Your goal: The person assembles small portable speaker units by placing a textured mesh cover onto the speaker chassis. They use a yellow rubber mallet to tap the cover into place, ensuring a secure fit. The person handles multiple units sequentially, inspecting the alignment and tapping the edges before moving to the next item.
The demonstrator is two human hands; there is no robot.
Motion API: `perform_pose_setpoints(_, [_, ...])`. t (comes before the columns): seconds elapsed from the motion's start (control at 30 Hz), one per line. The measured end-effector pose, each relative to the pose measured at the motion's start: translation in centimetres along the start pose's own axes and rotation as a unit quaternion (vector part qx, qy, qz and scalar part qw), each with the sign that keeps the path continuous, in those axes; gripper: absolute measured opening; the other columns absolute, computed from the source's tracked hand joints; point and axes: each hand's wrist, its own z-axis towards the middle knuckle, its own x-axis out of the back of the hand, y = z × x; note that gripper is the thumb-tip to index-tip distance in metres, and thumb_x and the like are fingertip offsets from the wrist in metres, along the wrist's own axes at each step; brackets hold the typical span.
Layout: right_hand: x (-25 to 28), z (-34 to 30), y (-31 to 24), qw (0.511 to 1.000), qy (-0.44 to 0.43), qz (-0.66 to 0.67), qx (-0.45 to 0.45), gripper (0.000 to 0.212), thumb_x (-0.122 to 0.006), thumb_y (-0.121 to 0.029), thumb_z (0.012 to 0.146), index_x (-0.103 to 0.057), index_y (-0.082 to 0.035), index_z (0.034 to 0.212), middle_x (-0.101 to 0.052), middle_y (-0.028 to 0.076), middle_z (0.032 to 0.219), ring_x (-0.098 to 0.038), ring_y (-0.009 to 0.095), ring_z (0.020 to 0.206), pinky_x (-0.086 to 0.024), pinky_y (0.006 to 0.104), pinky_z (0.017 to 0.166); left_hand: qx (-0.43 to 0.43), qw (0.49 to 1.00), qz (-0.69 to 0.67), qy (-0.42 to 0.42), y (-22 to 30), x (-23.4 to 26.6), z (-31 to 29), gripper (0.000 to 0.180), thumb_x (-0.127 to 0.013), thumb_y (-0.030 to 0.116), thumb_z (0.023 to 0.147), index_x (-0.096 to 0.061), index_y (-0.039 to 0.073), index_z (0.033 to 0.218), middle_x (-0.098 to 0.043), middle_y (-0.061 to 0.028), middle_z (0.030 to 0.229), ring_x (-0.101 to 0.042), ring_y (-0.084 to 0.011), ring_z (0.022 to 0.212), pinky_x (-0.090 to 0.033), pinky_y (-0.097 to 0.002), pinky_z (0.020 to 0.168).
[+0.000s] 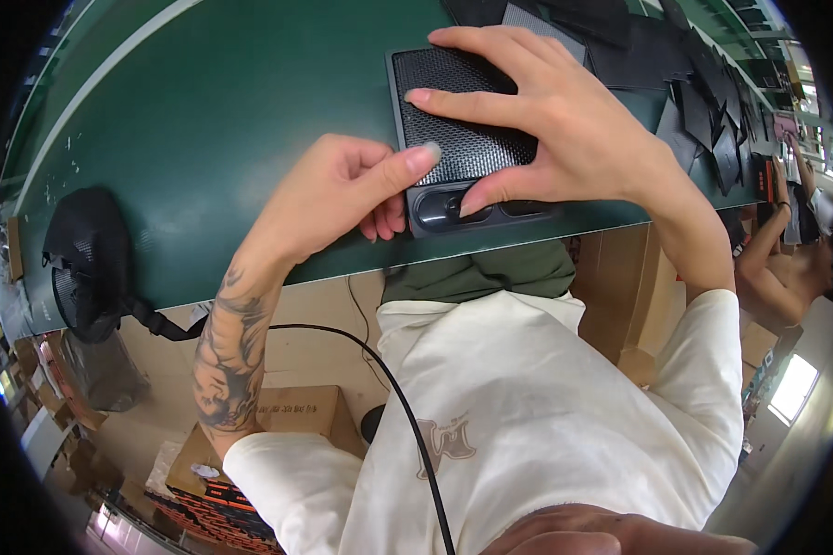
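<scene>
A black box-shaped device (472, 153) with a patterned mesh top and a glossy strip with round shapes along its near side rests at the table's near edge. My left hand (361, 185) grips its near left corner, the thumb on the mesh and the other fingers curled beside and below the edge. Across the top reaches my right hand (555, 111), with its thumb on the glossy strip, one finger on the mesh and another at the far edge. The right part of the device is hidden under this hand.
The table (241, 102) is green. Thin black panels (713, 120) lie piled at the far right, and a black mesh bag (88, 259) with a strap sits at the left edge. A black cable (389, 370) runs past my shirt. Cardboard boxes (292, 412) stand below; another person (777, 250) is at the right.
</scene>
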Motion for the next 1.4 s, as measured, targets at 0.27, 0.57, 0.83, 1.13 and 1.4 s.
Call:
perform_pose_setpoints(0.27, [0.0,0.0,1.4,0.998,0.014,0.051,0.046,0.059,-0.082,-0.043,0.08,-0.071,-0.015,0.131,-0.052,0.019,0.145,-0.051,0.036,0.131,-0.037,0.0508,0.109,0.017,0.999,-0.048,-0.01,0.3,-0.7,0.2,0.053,-0.066,0.05,0.1,-0.066,0.003,0.076,-0.066,-0.0049,0.068,-0.06,-0.0096,0.059,-0.046,-0.0229,0.055])
perform_pose_setpoints(0.57, [1.1,1.9,3.9,0.989,-0.053,0.067,0.12,0.069,-0.082,-0.042,0.079,-0.066,-0.013,0.138,-0.049,0.022,0.148,-0.046,0.04,0.137,-0.032,0.0529,0.115,-0.051,0.989,-0.14,0.021,-1.0,-2.4,0.5,0.059,-0.054,0.05,0.107,-0.066,0.0,0.078,-0.07,-0.0133,0.075,-0.065,-0.0167,0.066,-0.053,-0.0284,0.065])
perform_pose_setpoints(0.83, [-0.2,2.4,3.5,0.994,-0.057,0.071,0.062,0.076,-0.08,-0.053,0.076,-0.064,-0.02,0.142,-0.051,0.017,0.144,-0.046,0.035,0.135,-0.036,0.0486,0.108,-0.028,0.99,-0.131,0.046,-1.2,-2.5,0.2,0.051,-0.068,0.043,0.101,-0.068,-0.001,0.076,-0.07,-0.013,0.071,-0.064,-0.0152,0.06,-0.053,-0.0274,0.06])
perform_pose_setpoints(1.13, [-0.1,3.7,3.8,0.987,-0.139,0.071,0.046,0.095,-0.077,-0.069,0.072,-0.053,-0.024,0.152,-0.049,0.017,0.149,-0.045,0.036,0.139,-0.037,0.0542,0.109,-0.034,0.989,-0.115,0.089,-1.0,-3.3,-0.3,0.046,-0.068,0.037,0.101,-0.067,-0.001,0.076,-0.07,-0.0118,0.071,-0.064,-0.0148,0.059,-0.052,-0.0272,0.058])
perform_pose_setpoints(1.4, [0.4,-4.8,1.1,0.943,-0.002,0.2,-0.266,0.077,-0.07,-0.043,0.095,-0.043,0.001,0.152,-0.057,0.026,0.144,-0.058,0.041,0.13,-0.047,0.0448,0.106,-0.087,0.981,-0.089,0.146,-2.1,-5.3,-0.1,0.044,-0.065,0.036,0.104,-0.064,0.002,0.076,-0.068,-0.0103,0.068,-0.064,-0.0166,0.059,-0.051,-0.0295,0.058])
